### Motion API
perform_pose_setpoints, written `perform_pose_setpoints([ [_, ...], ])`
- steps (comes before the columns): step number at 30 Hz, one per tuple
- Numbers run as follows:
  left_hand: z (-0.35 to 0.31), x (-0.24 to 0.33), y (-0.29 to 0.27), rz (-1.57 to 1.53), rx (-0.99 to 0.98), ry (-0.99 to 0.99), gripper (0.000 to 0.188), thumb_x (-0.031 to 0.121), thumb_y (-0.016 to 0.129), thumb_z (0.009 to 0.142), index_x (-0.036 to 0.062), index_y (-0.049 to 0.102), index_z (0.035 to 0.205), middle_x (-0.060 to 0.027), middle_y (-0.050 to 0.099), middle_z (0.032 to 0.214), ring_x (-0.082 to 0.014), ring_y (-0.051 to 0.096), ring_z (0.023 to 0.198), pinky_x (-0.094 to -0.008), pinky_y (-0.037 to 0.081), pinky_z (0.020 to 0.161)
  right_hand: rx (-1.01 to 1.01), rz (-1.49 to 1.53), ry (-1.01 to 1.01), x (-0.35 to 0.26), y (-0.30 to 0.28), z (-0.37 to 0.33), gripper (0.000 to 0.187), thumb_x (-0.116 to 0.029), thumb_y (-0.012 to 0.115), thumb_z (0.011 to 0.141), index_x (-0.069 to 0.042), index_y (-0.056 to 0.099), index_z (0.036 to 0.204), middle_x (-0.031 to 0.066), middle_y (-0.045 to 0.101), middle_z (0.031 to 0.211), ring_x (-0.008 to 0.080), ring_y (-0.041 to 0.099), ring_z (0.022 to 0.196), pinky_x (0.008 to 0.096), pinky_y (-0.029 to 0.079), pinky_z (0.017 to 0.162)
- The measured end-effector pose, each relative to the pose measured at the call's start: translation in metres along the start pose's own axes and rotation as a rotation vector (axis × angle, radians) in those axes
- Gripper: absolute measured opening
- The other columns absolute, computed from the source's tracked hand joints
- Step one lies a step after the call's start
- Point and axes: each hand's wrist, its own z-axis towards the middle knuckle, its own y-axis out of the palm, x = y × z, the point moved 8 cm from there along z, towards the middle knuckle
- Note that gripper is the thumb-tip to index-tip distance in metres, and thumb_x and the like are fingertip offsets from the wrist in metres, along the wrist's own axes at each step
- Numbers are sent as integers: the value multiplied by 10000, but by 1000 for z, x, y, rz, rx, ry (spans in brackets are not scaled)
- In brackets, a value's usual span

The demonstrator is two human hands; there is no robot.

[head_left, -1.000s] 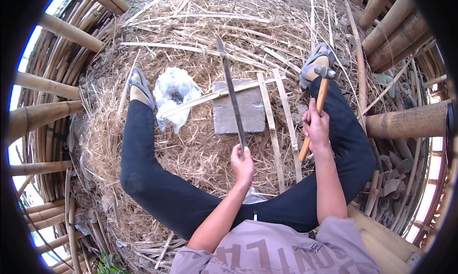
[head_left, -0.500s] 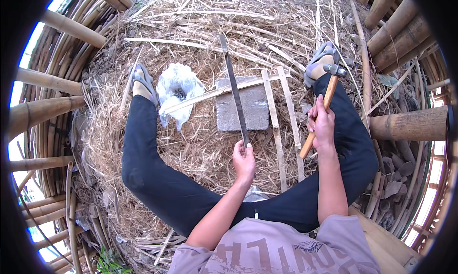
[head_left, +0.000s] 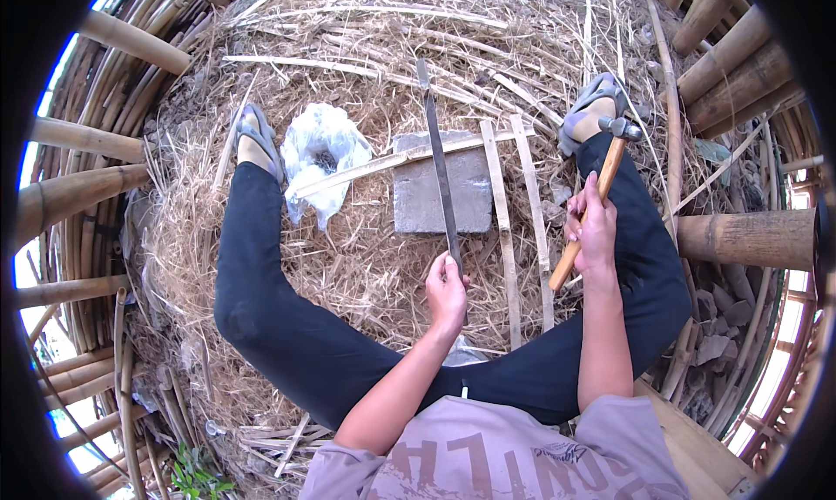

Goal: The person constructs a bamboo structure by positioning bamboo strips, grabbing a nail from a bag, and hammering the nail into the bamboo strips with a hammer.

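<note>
My left hand is closed around the near part of a long, dark flat strip, its material hard to tell. The strip points away from me, crossing over a grey concrete block and a pale bamboo slat that lies slantwise on the block. Below my fingers a short end of the strip sticks out. My right hand grips a hammer by its wooden handle, with the metal head up and away from me, above my right leg.
Two pale bamboo slats lie side by side to the right of the block. Left of it sits a clear plastic bag with small dark things inside. Straw covers the ground. Bamboo poles jut in from both sides.
The dark strip's far end has swung slightly right, and its near end now shows below my left hand. The hammer has shifted a little to the right. The view has moved slightly.
</note>
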Motion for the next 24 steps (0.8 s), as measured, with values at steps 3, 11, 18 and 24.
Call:
perform_pose_setpoints([
  [3, -3, 3, 6, 59, -23, -14, 393, 285, 508, 1056, -6, 581, 1310, -20, 582, 884, -95, 607, 671, -263, 487, 591, 3, 19, 5, -1, -1, 3, 481, -473, 557, 1014, -125, 444, 702, 7, 508, 666, 27, 351, 403, 201, 283, 359],
  [11, -6, 4, 6, 41, -24, -49, 383, 284, 508, 1057, 8, 586, 1310, -6, 575, 864, -83, 599, 665, -250, 471, 566, -21, -9, 27, 6, 4, 3, 478, -476, 557, 1014, -128, 445, 706, 10, 513, 678, 31, 364, 409, 205, 298, 369],
  [18, -12, 18, 12, 128, -92, 42, 305, 220, 589, 1018, 14, 616, 1241, 16, 581, 768, -53, 549, 635, -237, 432, 541, -15, -11, 21, 3, 2, 1, 468, -465, 561, 1014, -126, 454, 711, 14, 526, 687, 31, 371, 409, 204, 303, 370],
  [24, -13, 15, 11, 138, -98, 29, 301, 177, 650, 983, 16, 623, 1236, 29, 567, 771, -50, 515, 634, -237, 424, 558, -33, -22, 31, 4, 4, 1, 465, -469, 521, 1034, -124, 460, 727, 13, 520, 723, 31, 336, 423, 199, 294, 387],
])
